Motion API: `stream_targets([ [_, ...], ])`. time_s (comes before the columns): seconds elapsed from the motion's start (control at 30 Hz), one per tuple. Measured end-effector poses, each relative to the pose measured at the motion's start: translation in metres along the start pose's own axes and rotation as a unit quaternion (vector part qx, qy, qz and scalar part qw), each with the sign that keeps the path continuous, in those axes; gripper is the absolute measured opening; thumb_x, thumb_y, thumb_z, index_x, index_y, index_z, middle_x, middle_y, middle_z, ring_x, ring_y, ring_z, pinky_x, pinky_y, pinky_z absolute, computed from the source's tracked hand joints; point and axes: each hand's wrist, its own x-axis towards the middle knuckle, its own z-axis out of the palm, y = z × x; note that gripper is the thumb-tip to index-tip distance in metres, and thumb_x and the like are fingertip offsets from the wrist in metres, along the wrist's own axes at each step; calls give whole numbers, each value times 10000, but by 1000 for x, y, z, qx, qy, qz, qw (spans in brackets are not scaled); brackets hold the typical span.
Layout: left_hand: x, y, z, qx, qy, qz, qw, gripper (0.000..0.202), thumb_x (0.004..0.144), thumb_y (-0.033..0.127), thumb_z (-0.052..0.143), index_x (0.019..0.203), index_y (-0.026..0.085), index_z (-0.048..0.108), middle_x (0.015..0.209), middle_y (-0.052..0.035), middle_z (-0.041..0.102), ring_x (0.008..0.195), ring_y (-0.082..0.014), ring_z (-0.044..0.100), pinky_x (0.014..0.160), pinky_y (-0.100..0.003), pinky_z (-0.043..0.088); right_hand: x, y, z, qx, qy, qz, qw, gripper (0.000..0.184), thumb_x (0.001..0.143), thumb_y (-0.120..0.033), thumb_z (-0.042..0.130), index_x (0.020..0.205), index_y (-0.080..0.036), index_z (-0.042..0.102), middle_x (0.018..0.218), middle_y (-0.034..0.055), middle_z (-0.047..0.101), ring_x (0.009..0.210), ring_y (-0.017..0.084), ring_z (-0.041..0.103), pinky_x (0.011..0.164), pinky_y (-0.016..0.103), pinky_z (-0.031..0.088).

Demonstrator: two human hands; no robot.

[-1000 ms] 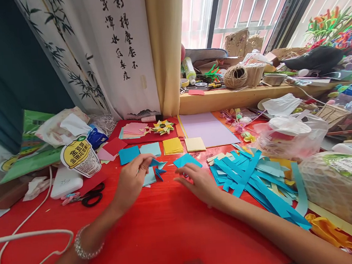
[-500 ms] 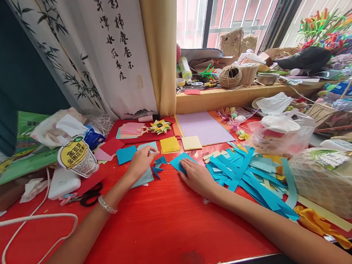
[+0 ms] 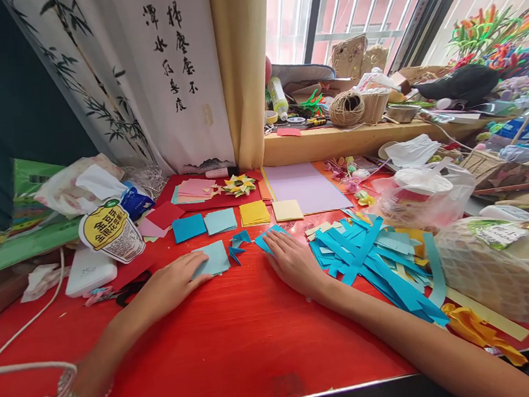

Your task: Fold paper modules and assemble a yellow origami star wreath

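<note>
My left hand (image 3: 168, 287) rests at the left corner of a light-blue stack of square paper (image 3: 215, 257), thumb and fingers apart along its edges. On a bright-blue paper square (image 3: 265, 243) lies my right hand (image 3: 294, 262), fingers stretched flat and covering much of it. Small folded blue pieces (image 3: 238, 245) sit between the hands. Behind them runs a row of square stacks: blue (image 3: 189, 228), pale blue (image 3: 220, 221), yellow (image 3: 254, 213) and cream (image 3: 288, 210).
A heap of cut blue strips (image 3: 371, 248) lies right of my right hand. Scissors (image 3: 131, 289) are partly hidden behind my left hand. A white cable (image 3: 26, 330) crosses the left side. A netted bag (image 3: 502, 270) stands at the right. A folded star ring (image 3: 239, 186) lies at the back.
My left hand has moved back and left, from the pale-blue stack in the rear row to the nearer light-blue stack. My right hand stays on the blue paper.
</note>
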Motion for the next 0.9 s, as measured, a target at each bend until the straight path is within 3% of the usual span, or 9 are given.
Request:
stream_targets([
  [0.13,-1,1,-7,20,19,18,999,398,908,423,302,1047,232,623,1111,-45,651,1013,-235,608,886,-366,466,-11,-22,-7,91,-13,-87,992,384,927,-210,297,1230,-106,508,1305,128,495,1269,228,393,1067,431,306],
  [0.23,-7,12,-13,102,178,54,977,363,915,288,316,1107,164,598,1115,-103,643,1013,-273,608,882,-423,471,-17,-41,-15,244,-65,-57,966,370,914,-307,357,1173,-124,547,1213,118,578,1177,231,492,1001,401,383],
  [0.3,-13,26,-17,160,304,100,934,367,866,208,462,1228,183,511,1164,-83,619,1080,-265,572,960,-418,429,-17,-48,-20,418,-122,42,899,392,894,-400,394,1169,-162,540,1159,99,607,1035,198,586,896,356,469],
  [0.37,-18,45,-20,177,336,203,902,483,828,158,537,1299,211,438,1173,-53,617,1109,-233,557,1005,-371,413,-15,-50,-22,601,-159,119,774,438,899,-450,343,1184,-164,513,1156,108,594,956,180,615,786,326,517],
  [0.43,-18,65,-19,158,297,272,902,463,848,132,507,1298,218,438,1168,-50,619,1126,-221,546,1022,-359,409,-11,-47,-19,709,-157,151,671,440,896,-459,334,1143,-155,535,1123,109,595,926,177,615,741,304,520],
  [0.53,-10,84,-14,120,172,372,904,425,863,141,485,1273,253,462,1136,-14,637,1065,-171,589,970,-255,461,-8,-38,-10,753,-87,225,612,315,853,-394,462,992,-144,594,973,71,626,862,159,601,697,248,500],
  [0.63,1,87,-5,116,144,385,904,399,875,115,443,1255,231,473,1132,-40,637,1072,-174,582,974,-274,450,-9,-31,-3,731,-59,299,610,248,823,-334,510,989,-170,593,948,48,625,889,167,584,720,252,491],
  [0.8,9,75,4,84,198,390,895,314,849,85,460,1144,166,535,1101,-83,634,1093,-204,542,993,-372,394,-10,-27,-3,626,-51,314,712,268,815,-271,518,1068,-210,579,1114,43,602,1006,176,565,854,296,470],
  [0.9,9,70,4,25,218,328,919,222,823,86,502,1005,189,576,1115,-80,602,1114,-214,494,949,-381,417,-9,-25,-4,628,-54,283,723,260,845,-313,485,1066,-214,578,1097,39,610,979,172,577,836,295,482],
])
